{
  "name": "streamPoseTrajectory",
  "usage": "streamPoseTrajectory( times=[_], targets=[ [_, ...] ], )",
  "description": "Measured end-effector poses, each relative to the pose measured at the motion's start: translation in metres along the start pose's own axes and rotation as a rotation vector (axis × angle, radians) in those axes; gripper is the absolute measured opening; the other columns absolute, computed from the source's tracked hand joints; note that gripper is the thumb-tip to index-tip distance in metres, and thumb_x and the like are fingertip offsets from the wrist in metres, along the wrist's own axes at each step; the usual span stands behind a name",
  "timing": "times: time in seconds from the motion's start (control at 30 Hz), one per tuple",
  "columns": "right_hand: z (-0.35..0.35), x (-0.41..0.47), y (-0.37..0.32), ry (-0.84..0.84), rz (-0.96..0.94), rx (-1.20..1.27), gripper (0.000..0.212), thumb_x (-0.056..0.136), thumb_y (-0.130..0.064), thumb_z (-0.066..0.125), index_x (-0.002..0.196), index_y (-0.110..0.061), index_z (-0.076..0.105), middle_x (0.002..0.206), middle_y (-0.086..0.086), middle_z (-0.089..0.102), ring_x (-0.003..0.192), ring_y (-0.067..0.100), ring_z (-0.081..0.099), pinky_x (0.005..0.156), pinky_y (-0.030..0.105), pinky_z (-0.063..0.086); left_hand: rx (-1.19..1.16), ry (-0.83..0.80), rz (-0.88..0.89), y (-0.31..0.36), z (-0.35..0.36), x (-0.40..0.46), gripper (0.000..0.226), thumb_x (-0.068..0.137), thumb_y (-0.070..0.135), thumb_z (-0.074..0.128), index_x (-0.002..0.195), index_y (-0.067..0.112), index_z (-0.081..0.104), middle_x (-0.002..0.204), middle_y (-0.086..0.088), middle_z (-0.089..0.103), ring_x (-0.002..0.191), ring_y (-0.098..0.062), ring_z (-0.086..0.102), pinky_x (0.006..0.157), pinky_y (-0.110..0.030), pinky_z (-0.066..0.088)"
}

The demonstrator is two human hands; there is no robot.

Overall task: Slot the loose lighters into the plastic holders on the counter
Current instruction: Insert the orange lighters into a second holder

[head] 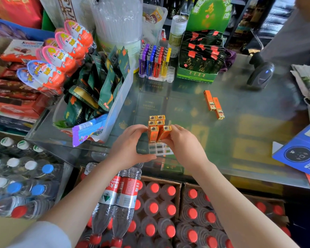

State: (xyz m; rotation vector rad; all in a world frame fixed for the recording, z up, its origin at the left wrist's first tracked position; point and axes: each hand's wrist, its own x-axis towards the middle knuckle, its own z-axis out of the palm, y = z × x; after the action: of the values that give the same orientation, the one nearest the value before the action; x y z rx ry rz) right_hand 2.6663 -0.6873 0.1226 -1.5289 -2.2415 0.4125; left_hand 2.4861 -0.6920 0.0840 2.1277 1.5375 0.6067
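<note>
Right under my arms stand lots of clear plastic water bottles with red caps [153,208], packed in brown boxes. Above them is my left hand [131,145], and its fingers [139,128] curl round the left side of the orange lighters with gold tops [156,126] that stand up in the clear plastic holder with little square slots [159,149]. My right hand [183,143] is on the other side, and its fingers [170,136] pinch one orange lighter [164,134] that leans a bit, with its bottom end down at the holder. I cannot tell if it is in a slot. The empty slots are just below my fingertips, on the shiny glass counter [240,133]. Past my right fingers, well apart from them, two loose orange lighters [214,104] lie flat on the glass, side by side. Far past my left fingers stands another clear holder full of purple, blue, red and yellow lighters [154,60]. Next to it is a green box of dark tea packets [200,56]. A dark grey barcode scanner [260,73] sits far off to the right.
</note>
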Motion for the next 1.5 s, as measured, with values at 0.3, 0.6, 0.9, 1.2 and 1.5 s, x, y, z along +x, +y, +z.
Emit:
streamPoseTrajectory(
  times=[0.3,0.6,0.9,1.2,1.5],
  targets=[
    [-0.007,0.001,0.012,0.057,0.008,-0.059,0.019,0.078,-0.009,0.066,0.096,-0.008,0.059,0.086,0.008,0.066,0.079,0.027,0.059,0.067,0.032,0.045,0.037,-0.033,-0.027,0.008,-0.002,0.006,0.079,0.062,0.049,0.077,0.128,0.016,0.048,0.13,0.001,0.046,0.121,-0.014,0.039,0.099,-0.021,0.025],
    [-0.032,0.036,0.109,0.328,0.646,-0.176,0.036,0.087,-0.012,0.047,0.122,-0.003,0.046,0.126,0.021,0.047,0.111,0.041,0.041,0.088,0.046,0.038,0.048,-0.037,-0.003,0.014,0.002,0.021,0.075,0.061,0.052,0.076,0.123,0.019,0.049,0.126,0.006,0.046,0.117,-0.01,0.041,0.099,-0.024,0.029],
    [-0.027,0.049,0.131,0.24,0.68,-0.221,0.023,0.089,-0.016,0.05,0.103,0.0,0.058,0.108,0.023,0.056,0.104,0.041,0.046,0.084,0.044,0.039,0.066,-0.08,-0.027,0.016,0.007,0.031,0.085,0.061,0.063,0.067,0.132,0.024,0.039,0.139,0.009,0.038,0.128,-0.011,0.03,0.106,-0.031,0.02],
    [-0.024,-0.002,0.059,0.22,0.449,0.587,0.011,0.082,-0.009,0.063,0.092,-0.011,0.058,0.088,0.003,0.067,0.063,0.013,0.054,0.063,0.016,0.045,-0.017,-0.054,-0.021,0.015,0.004,0.017,0.077,0.063,0.043,0.079,0.128,0.017,0.046,0.132,0.003,0.044,0.124,-0.011,0.036,0.103,-0.024,0.026],
    [-0.013,-0.024,0.016,0.047,0.16,1.016,0.026,0.08,0.014,0.056,0.096,-0.006,0.06,0.088,0.004,0.069,0.081,0.013,0.067,0.075,0.018,0.05,-0.023,0.019,-0.036,0.006,-0.004,-0.012,0.077,0.06,0.045,0.081,0.124,0.014,0.051,0.128,0.001,0.048,0.12,-0.012,0.04,0.102,-0.028,0.033]
  ],
)
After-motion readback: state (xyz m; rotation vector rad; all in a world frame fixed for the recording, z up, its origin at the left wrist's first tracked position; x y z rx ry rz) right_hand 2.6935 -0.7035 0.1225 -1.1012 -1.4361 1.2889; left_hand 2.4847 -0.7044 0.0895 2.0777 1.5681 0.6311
